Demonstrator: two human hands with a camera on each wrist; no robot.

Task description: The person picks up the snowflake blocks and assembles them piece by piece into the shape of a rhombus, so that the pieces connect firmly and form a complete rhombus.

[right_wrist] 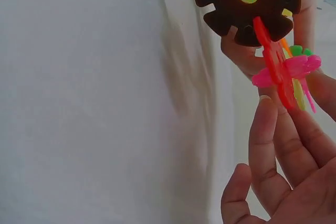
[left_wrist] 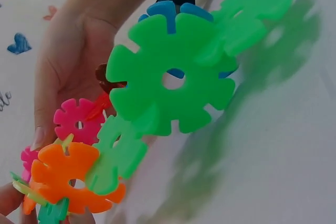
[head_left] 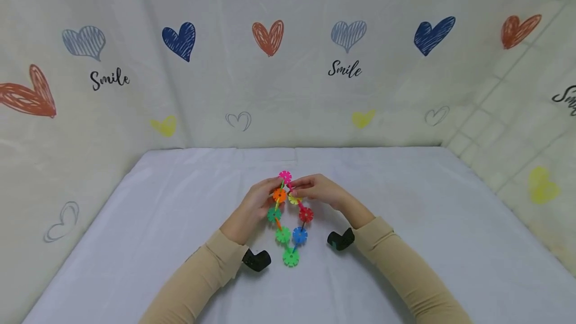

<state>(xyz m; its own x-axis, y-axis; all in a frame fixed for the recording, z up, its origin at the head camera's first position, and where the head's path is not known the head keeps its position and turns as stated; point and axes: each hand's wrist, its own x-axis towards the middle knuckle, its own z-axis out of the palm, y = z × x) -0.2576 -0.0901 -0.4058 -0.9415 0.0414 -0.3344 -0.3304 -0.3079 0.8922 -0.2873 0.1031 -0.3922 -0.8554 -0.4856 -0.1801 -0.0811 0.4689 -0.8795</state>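
Notched plastic discs, slotted edge to edge, form a long loop between my hands. My left hand (head_left: 257, 203) grips its upper left part, by the orange disc (head_left: 279, 191) and the pink disc (head_left: 285, 174). From the other side, my right hand (head_left: 323, 190) pinches the loop near the yellow disc (head_left: 293, 200). The red disc (head_left: 306, 211), blue disc (head_left: 300, 231) and bottom green disc (head_left: 290, 262) hang lower. Close to the left wrist camera is a green disc (left_wrist: 142, 66). A dark brown disc (right_wrist: 223, 11) shows in the right wrist view. Some fingertips are hidden behind discs.
A white cloth covers the table (head_left: 180, 184). Behind it hangs a pale curtain (head_left: 306, 94) printed with hearts and "Smile". Black devices (head_left: 257, 261) are strapped at both wrists, below the tan sleeves (head_left: 202, 274).
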